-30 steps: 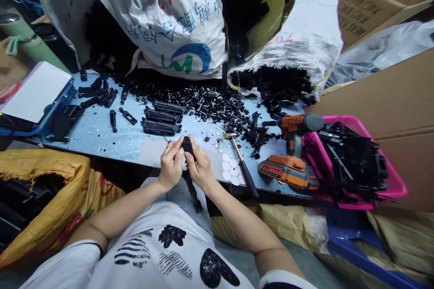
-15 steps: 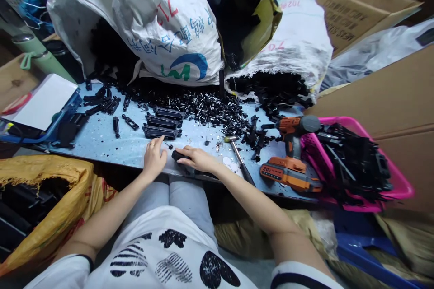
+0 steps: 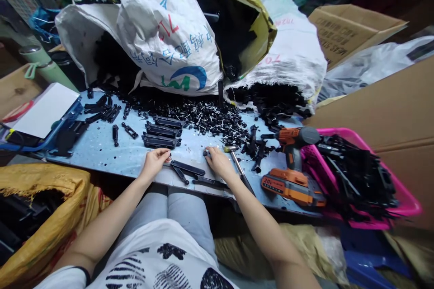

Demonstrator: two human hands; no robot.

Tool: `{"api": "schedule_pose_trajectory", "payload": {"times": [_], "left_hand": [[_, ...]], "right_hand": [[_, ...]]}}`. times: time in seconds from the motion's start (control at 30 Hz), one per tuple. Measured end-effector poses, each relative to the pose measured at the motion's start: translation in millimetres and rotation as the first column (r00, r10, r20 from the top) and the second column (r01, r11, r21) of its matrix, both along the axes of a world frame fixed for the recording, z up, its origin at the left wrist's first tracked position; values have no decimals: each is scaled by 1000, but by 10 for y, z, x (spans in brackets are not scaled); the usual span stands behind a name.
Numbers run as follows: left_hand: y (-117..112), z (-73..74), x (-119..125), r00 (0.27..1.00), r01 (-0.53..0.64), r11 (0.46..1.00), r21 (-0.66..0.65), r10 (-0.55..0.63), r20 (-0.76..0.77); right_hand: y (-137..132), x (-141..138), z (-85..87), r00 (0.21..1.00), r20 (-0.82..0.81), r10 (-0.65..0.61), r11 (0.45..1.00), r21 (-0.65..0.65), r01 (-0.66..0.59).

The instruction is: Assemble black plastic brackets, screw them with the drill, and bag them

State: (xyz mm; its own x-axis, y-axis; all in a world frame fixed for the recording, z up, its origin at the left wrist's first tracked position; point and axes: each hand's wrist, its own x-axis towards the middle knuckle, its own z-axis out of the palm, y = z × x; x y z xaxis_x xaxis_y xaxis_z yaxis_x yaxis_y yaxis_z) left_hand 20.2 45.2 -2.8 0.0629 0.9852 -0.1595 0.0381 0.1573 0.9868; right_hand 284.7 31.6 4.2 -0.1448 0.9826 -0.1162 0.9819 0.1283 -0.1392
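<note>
My left hand [image 3: 155, 161] rests on the blue worktop [image 3: 101, 146] with its fingers curled, pinching the end of a long black plastic part [image 3: 183, 169] that lies flat near the front edge. My right hand [image 3: 219, 162] lies further right on the worktop, fingertips pressed together on a small black piece [image 3: 205, 153] by the scattered pins. A hammer [image 3: 237, 166] lies just right of that hand.
A heap of small black pieces and metal pins [image 3: 210, 117] spreads behind the hands, with stacked black bars [image 3: 161, 131]. An orange cordless drill [image 3: 293, 162] and a pink basket [image 3: 359, 176] of black parts stand right. Woven sacks [image 3: 169, 31] loom behind; a yellow sack [image 3: 37, 207] is left.
Both hands held a black part together above my lap, then lowered it onto the worktop. The hands have since parted; the right reached toward the pins and the view tilted up.
</note>
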Motion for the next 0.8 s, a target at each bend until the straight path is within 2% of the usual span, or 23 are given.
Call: {"api": "schedule_pose_trajectory", "payload": {"times": [0.1,0.2,0.23,0.3,0.37,0.43,0.5,0.63,0.73,0.8], "left_hand": [[-103,-9,-4,1000,-7,1000,11,7,-9],[-198,6,11,974,26,973,229,26,-223],[-229,20,19,948,76,941,330,34,-317],[-289,49,38,866,232,838,493,53,-497],[-337,55,58,770,379,732,567,90,-632],[-357,22,70,688,467,668,580,138,-712],[-341,-46,68,641,502,643,578,172,-748],[-253,-191,38,630,522,608,597,197,-751],[-217,-239,14,627,561,569,601,181,-757],[-220,-243,5,623,583,557,591,160,-766]], "right_hand": [[15,-26,-30,997,-32,68,997,26,-67],[25,-47,-34,991,-125,49,998,40,-45],[19,-49,-29,982,-188,33,998,67,-21],[-14,-49,2,938,-346,26,990,141,24],[-74,-44,75,872,-487,43,979,194,60],[-154,-39,191,815,-577,50,980,186,71],[-241,-35,326,786,-617,27,991,119,59],[-380,-33,534,795,-606,-24,998,-55,-12],[-431,-35,589,828,-561,19,987,-119,-104],[-442,-50,597,871,-490,36,984,-137,-118]]}}
